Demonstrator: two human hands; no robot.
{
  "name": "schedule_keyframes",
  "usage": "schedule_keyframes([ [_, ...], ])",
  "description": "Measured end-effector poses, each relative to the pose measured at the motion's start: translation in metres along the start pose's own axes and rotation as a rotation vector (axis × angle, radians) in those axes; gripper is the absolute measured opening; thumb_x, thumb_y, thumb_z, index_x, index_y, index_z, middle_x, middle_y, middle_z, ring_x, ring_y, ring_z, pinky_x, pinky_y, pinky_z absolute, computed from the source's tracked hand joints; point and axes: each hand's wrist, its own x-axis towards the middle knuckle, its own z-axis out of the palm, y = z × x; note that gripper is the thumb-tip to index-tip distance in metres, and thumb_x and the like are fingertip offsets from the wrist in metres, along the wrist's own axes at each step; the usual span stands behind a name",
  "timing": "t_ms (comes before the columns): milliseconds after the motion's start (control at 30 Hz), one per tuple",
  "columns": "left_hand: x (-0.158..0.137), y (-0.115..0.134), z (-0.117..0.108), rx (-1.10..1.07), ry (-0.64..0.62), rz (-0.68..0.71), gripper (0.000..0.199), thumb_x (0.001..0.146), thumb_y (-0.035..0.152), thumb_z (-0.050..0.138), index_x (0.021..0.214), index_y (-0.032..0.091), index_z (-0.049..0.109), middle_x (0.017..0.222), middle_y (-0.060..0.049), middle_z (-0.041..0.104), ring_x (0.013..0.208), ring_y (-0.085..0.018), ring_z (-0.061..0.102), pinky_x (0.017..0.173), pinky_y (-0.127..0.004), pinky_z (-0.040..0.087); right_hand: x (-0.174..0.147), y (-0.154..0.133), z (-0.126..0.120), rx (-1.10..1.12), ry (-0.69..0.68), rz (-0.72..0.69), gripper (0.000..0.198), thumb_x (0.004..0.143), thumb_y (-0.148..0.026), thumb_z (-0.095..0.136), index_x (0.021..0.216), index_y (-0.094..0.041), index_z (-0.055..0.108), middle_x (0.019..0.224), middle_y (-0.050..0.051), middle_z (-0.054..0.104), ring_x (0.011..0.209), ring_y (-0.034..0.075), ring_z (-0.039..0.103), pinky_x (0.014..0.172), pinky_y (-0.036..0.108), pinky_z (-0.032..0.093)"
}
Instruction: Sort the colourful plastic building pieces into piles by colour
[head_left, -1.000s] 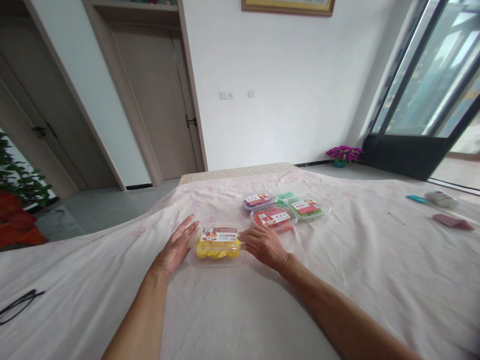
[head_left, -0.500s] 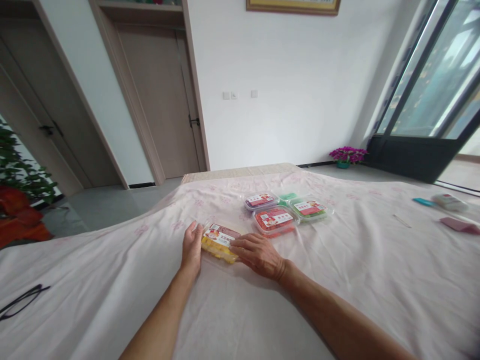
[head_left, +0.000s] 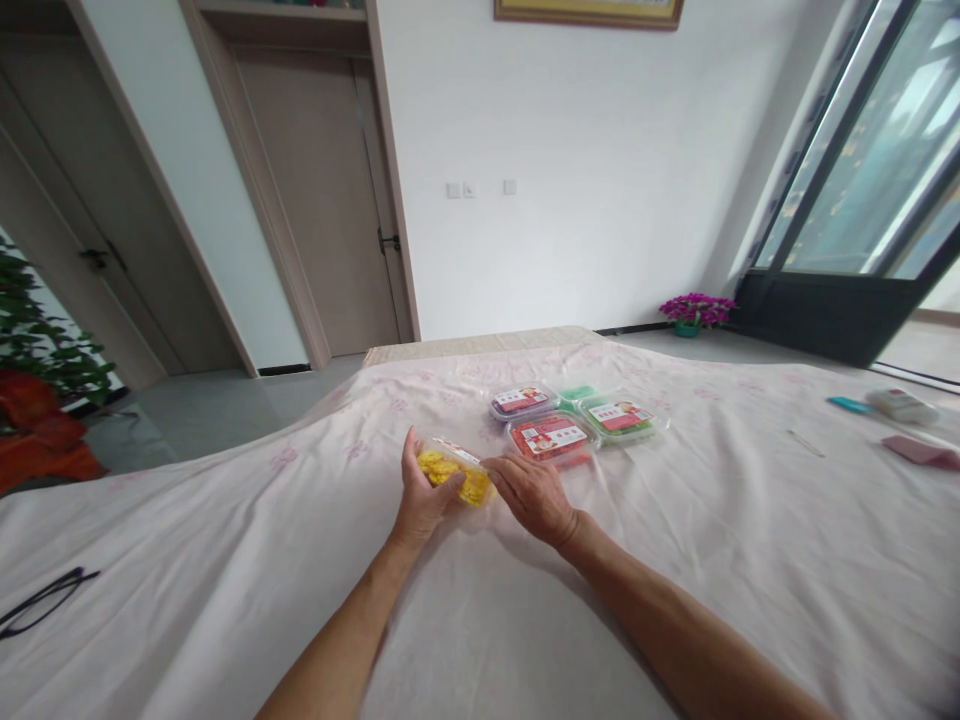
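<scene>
Head view: left hand (head_left: 421, 503) grips the tilted yellow box (head_left: 459, 465); right hand (head_left: 538, 498) touches its right end, grip unclear.

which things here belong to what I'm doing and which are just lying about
In the job:
- yellow-filled container, held by the left hand, right hand at its end
- probably the red container, purple container and labelled green container nearby

Lying about:
- glasses
- light blue item
- white item
- pink item

Dark-framed glass door (head_left: 862, 200): bright daylight enters at right.
Plain white wall (head_left: 585, 150): evenly lit, dimming rightward.
Pale floral cloth (head_left: 697, 560): soft shadows.
Clear yellow-filled plastic box (head_left: 474, 486): label lettering unreadable.
Edges: wide-angle stretch.
</scene>
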Motion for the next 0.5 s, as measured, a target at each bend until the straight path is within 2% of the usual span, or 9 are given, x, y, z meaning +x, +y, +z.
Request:
schedule_keyframes([
  [267, 0.0003, -0.0014, 0.0000, 0.031, 0.023, 0.054, 0.119, 0.063, 0.054, 0.083, 0.155, 0.022, 0.015, 0.142, -0.018, 0.042, 0.133, -0.031, 0.046, 0.111, -0.045, 0.037, 0.0009, -0.0010, -0.0031, 0.114, -0.008, 0.110, 0.031, 0.104, -0.031, 0.038, 0.104, -0.019, 0.066, 0.093, 0.006, 0.072, 0.086, 0.016, 0.067, 0.078, 0.026, 0.048],
  [500, -0.0043, -0.0044, -0.0006, 0.040, 0.027, 0.050, 0.121, 0.063, 0.052, 0.083, 0.157, 0.021, 0.013, 0.145, -0.018, 0.041, 0.135, -0.031, 0.044, 0.110, -0.043, 0.039, 0.0008, 0.0005, 0.0004, 0.153, 0.025, 0.153, 0.029, 0.104, -0.031, 0.040, 0.105, -0.020, 0.067, 0.097, 0.005, 0.073, 0.088, 0.016, 0.068, 0.080, 0.026, 0.049],
])
